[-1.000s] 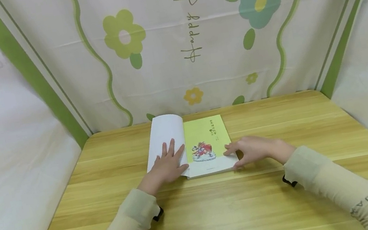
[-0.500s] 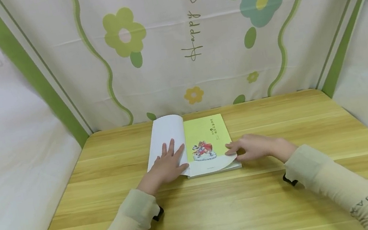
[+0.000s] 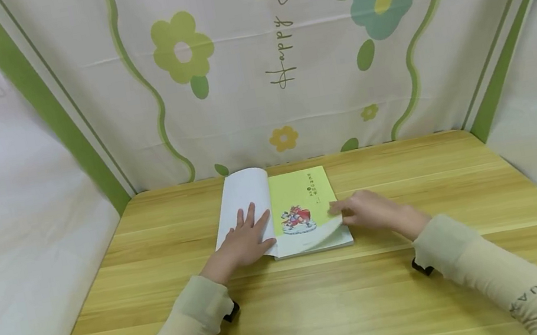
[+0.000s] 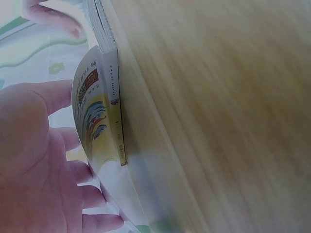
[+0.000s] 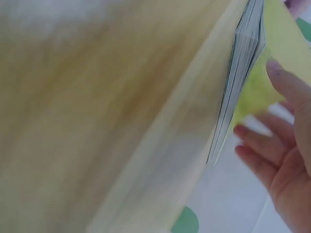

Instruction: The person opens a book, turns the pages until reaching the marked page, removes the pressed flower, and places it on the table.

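While the book [image 3: 277, 205] lies open on the counter [image 3: 295, 318], left grip [image 3: 245, 242] spread on the turned cover [image 3: 246, 189], right grip [image 3: 366, 210] pinching the yellow page [image 3: 299, 189] near its lower-right corner, it should handle light, limp, crease-prone: best held there.

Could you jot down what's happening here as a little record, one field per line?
Main object: open paperback book
Surface: wooden table
Left hand: fingers spread, resting on the white inner side of the opened cover
Right hand: pinching the yellow title page near its lower right corner
Page state: corner curled up off the pages beneath
Page print: colorful figure drawing, small dark lettering
Backdrop: pale fabric with flowers and sideways "Happy"
Sleeves: cream-colored, lettered
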